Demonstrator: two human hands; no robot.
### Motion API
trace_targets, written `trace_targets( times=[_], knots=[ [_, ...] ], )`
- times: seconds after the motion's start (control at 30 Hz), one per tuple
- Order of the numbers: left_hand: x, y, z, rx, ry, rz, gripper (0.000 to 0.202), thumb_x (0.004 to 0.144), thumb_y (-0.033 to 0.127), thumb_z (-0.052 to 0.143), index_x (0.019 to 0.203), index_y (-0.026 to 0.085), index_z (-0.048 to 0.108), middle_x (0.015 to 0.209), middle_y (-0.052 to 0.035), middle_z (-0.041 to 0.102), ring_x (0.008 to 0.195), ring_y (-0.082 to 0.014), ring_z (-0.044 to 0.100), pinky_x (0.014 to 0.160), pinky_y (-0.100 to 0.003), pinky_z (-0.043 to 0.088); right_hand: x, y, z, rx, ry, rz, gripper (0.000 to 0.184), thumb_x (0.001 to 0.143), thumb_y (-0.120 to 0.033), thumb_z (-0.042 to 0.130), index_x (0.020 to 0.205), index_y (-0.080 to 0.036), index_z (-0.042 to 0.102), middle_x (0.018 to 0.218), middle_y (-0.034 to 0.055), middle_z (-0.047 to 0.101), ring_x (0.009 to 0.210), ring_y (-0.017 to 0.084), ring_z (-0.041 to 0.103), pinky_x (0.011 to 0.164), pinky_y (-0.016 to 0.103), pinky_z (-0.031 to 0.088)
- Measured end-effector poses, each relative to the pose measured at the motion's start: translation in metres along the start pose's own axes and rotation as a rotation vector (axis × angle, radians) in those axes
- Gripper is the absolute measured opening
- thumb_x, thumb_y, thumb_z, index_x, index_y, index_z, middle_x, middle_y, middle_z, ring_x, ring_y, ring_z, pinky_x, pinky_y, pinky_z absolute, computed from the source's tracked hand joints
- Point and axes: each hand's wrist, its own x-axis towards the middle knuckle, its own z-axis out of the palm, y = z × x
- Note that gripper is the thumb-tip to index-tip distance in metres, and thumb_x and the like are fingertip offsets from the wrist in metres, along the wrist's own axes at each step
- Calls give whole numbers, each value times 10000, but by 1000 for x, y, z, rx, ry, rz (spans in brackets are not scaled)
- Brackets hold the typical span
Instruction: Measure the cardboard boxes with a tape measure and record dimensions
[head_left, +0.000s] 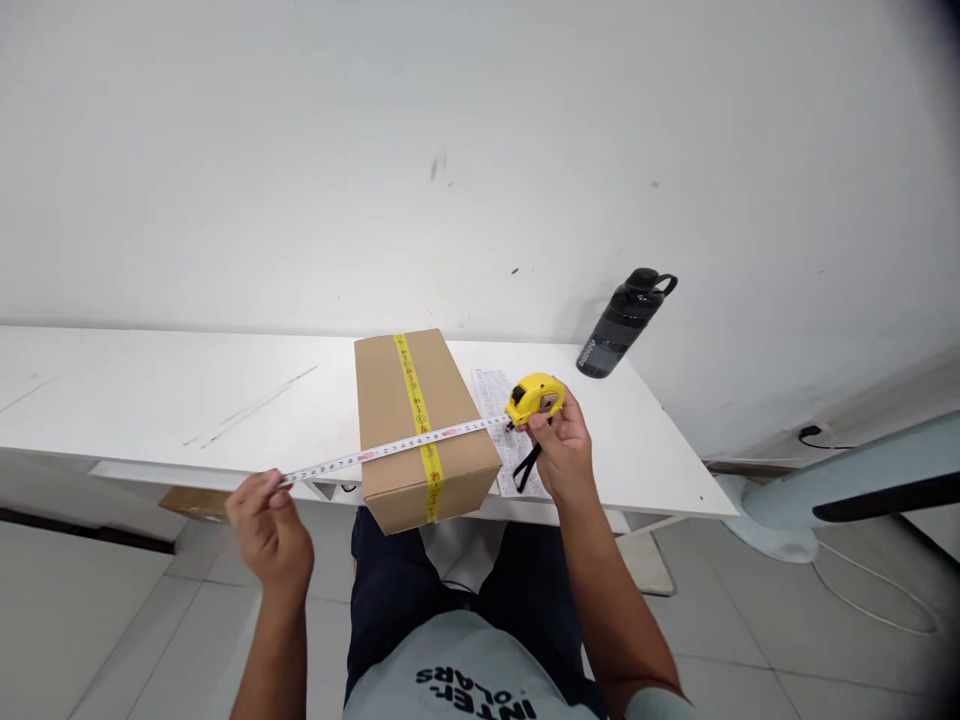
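A brown cardboard box [394,400] with a strip of yellow printed tape [412,385] across it rests at the front edge of the white table. My right hand [564,450] grips the yellow case of a tape measure [537,397] just right of the box, and a black wrist strap [527,468] dangles from it. The white blade [397,447] is drawn out across the top of the box. My left hand [270,525] pinches the blade's end, left of the box and in front of the table edge.
A printed sheet of paper [491,390] lies partly under the right hand, beside the box. Near the wall stands a black bottle [619,325] with a loop cap. The white table [187,390] runs along the wall; a pale rounded appliance [847,470] stands at the right.
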Motion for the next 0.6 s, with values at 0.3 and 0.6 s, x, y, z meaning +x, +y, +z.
trace_targets(
  times=[0.3,0.6],
  knots=[
    [-11,42,30,-211,-418,329,549,1041,597,278,1420,292,532,1499,-149,441,1419,-276,449,1099,-463,473,-15,-3,16,-106,-152,56,804,777,-476,799,1485,-287,467,1248,82,625,909,192,600,698,291,568],
    [-8,29,24,-139,-425,350,441,1022,466,500,1428,296,532,1517,-148,419,1449,-292,426,1116,-466,457,-16,-4,16,-86,-156,22,750,760,-442,828,1417,-290,500,1319,87,572,991,196,584,697,264,564]
  ],
)
